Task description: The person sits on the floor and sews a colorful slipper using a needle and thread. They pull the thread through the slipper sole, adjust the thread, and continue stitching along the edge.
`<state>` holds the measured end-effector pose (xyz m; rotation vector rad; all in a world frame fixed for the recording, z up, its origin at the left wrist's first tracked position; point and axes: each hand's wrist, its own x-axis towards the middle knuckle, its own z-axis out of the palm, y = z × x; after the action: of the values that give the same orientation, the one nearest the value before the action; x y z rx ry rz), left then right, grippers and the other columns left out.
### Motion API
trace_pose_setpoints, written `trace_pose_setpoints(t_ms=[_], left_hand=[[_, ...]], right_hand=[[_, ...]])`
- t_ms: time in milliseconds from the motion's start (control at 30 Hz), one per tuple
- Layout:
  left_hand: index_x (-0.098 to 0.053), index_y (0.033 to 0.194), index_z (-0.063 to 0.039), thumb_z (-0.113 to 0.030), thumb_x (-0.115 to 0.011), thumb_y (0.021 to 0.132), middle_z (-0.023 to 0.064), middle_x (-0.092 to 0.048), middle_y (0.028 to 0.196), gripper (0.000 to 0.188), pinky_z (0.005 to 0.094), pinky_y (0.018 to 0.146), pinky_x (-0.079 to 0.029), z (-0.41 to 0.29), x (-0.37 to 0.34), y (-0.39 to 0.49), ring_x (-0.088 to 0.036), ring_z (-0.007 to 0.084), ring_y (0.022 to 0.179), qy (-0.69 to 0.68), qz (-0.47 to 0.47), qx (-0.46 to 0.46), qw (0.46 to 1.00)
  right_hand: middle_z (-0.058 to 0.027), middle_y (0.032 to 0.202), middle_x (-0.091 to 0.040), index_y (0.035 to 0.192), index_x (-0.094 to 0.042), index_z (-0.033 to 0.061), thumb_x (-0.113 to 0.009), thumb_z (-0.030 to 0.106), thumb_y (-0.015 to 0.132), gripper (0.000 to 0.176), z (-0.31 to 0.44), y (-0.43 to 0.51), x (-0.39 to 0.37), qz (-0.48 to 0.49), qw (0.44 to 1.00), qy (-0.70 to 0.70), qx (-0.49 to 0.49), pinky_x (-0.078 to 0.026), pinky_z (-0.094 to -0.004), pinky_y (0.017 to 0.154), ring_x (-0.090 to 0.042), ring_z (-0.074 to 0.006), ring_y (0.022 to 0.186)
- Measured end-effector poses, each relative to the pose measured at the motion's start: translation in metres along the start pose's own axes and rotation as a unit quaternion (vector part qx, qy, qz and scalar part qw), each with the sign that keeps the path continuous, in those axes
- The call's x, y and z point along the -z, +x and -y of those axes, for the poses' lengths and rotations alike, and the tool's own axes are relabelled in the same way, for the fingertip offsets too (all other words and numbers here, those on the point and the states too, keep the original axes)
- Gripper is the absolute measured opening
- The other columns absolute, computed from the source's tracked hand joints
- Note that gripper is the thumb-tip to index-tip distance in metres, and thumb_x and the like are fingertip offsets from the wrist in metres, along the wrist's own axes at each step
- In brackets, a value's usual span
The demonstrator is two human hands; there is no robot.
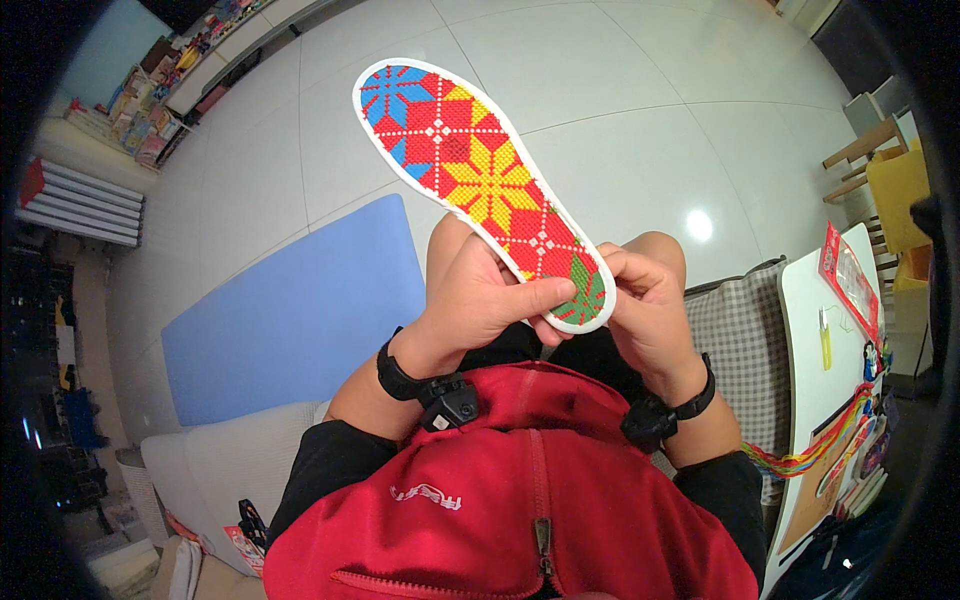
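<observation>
An embroidered shoe insole (pixel 487 180) with a white bound edge is held up over my lap. Blue, yellow and green star shapes on a red ground cover its face, with white dotted lines between them. My left hand (pixel 487 289) grips its lower end, thumb flat on the green part and fingers underneath. At the lower right edge is my right hand (pixel 645 300), its fingers bent in against the rim. The insole partly hides those fingertips, so whatever may be between them does not show.
To my right, a white table (pixel 802 300) bears yellow-handled thread snips (pixel 826 341), a red-edged clear packet (pixel 851 281) and colored thread skeins (pixel 825 442). A checked cushion (pixel 739 345) lies beside it. A blue mat (pixel 300 315) covers floor at left; a yellow chair (pixel 896 187) stands far right.
</observation>
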<state>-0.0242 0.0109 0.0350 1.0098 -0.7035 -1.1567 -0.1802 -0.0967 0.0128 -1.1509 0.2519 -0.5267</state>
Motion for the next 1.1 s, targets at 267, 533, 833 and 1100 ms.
trace_pose_setpoints(t_ms=[267, 533, 833, 1100], left_hand=[[-0.055, 0.108, 0.005, -0.003, -0.062, 0.086, 0.0146, -0.068, 0.088, 0.024, 0.0264, 0.05, -0.058, 0.003, 0.003, 0.002, -0.069, 0.0215, 0.067, -0.001, 0.03, 0.022, 0.999], [-0.06, 0.104, 0.004, -0.004, -0.062, 0.088, 0.0108, -0.067, 0.092, 0.018, 0.0255, 0.059, -0.058, 0.017, 0.011, 0.007, -0.068, 0.0182, 0.072, 0.061, -0.001, -0.033, 0.998], [-0.06, 0.106, 0.005, -0.004, -0.061, 0.088, 0.0118, -0.067, 0.094, 0.02, 0.0274, 0.063, -0.058, 0.027, 0.011, 0.013, -0.067, 0.0197, 0.081, 0.05, -0.07, -0.079, 0.993], [-0.057, 0.107, 0.009, 0.0, -0.059, 0.088, 0.0173, -0.065, 0.097, 0.021, 0.0303, 0.064, -0.061, 0.019, 0.008, 0.004, -0.068, 0.0255, 0.08, 0.018, -0.058, -0.11, 0.992]], right_hand=[[-0.0019, 0.081, -0.057, 0.086, -0.069, 0.0134, -0.073, 0.009, 0.065, 0.022, 0.031, 0.002, -0.007, -0.08, 0.7, -0.582, 0.406, -0.042, -0.0329, 0.069, -0.054, -0.0196, 0.077], [-0.0031, 0.084, -0.058, 0.088, -0.061, 0.0086, -0.066, 0.009, 0.069, 0.02, 0.023, 0.023, -0.014, 0.017, 0.672, -0.607, 0.424, -0.043, -0.0357, 0.069, -0.056, -0.02, 0.077], [-0.0102, 0.086, -0.061, 0.094, -0.048, 0.0006, -0.05, 0.002, 0.095, 0.002, 0.013, 0.005, -0.013, -0.014, 0.987, -0.097, 0.127, -0.051, -0.0249, 0.063, -0.06, -0.0119, 0.072], [-0.0084, 0.08, -0.061, 0.089, -0.057, 0.0033, -0.063, -0.003, 0.082, 0.01, 0.032, -0.009, -0.025, -0.091, 0.885, -0.372, 0.267, -0.046, -0.03, 0.07, -0.058, -0.0195, 0.074]])
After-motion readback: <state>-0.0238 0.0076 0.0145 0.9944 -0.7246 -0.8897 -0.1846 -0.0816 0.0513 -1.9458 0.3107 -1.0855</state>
